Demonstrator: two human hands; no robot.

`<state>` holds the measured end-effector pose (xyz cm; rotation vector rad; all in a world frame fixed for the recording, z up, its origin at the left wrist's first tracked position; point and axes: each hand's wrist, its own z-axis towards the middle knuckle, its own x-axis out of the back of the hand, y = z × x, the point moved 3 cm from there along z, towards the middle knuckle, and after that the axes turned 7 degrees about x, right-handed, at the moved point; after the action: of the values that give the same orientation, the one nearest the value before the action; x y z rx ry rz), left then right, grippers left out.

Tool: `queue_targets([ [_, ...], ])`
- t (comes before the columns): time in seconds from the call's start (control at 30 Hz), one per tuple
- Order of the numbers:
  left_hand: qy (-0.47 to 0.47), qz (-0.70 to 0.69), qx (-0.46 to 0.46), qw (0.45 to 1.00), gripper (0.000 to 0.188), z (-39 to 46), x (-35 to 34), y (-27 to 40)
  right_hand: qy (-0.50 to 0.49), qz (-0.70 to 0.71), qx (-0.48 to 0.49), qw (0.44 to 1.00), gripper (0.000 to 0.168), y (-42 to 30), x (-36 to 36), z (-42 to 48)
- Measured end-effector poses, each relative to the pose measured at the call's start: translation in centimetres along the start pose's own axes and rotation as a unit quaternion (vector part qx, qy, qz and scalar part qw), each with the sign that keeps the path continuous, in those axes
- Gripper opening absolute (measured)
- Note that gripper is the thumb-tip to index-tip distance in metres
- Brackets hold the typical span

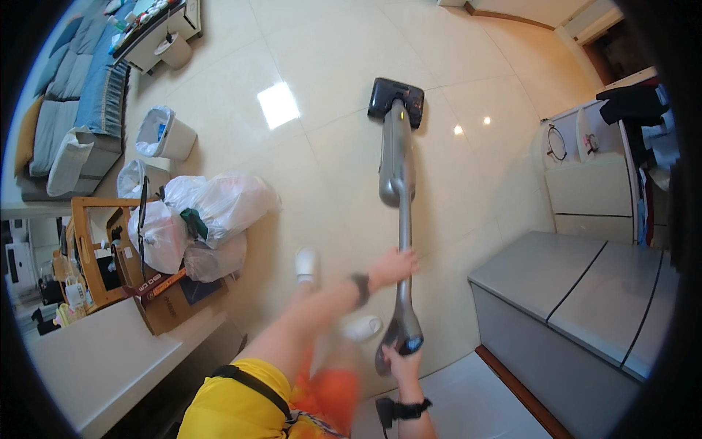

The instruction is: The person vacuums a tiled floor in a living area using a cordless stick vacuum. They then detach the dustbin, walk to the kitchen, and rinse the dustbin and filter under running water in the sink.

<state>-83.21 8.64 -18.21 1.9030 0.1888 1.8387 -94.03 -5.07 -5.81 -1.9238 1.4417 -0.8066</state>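
Note:
A grey upright floor washer stands on the tiled floor, its dark floor head pointing away from me. My left hand is closed around the middle of its slim grey tube. Lower down, my right hand grips the looped handle at the near end, just beside a small round display. Both wrists wear dark bands. My feet, in white shoes, are on the floor to the left of the machine.
Tied white plastic bags, a cardboard box and lined waste bins stand at the left. Behind them is a blue-grey sofa. A long grey cabinet is at the right, with a white dressing unit beyond it.

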Motion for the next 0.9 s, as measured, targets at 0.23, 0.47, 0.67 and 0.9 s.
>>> queue_targets([
  [0.23,-0.092,-0.222,-0.089,0.967,0.01,-6.7,-6.0,24.3,-0.041,-0.293,-0.117,0.948,0.041,6.8,24.5,-16.7],
  [0.47,-0.134,-0.454,-0.217,0.854,0.019,-6.7,-1.9,40.3,0.061,-0.519,0.023,0.852,0.038,1.0,39.9,-29.4],
  [0.67,-0.142,-0.526,-0.229,0.807,0.022,-5.8,-3.8,48.5,0.081,-0.606,-0.137,0.779,0.033,-4.5,44.4,-31.9],
  [0.9,-0.079,-0.464,-0.173,0.865,0.02,-1.2,0.0,43.6,0.076,-0.605,-0.06,0.79,0.026,-12.7,41.1,-25.4],
])
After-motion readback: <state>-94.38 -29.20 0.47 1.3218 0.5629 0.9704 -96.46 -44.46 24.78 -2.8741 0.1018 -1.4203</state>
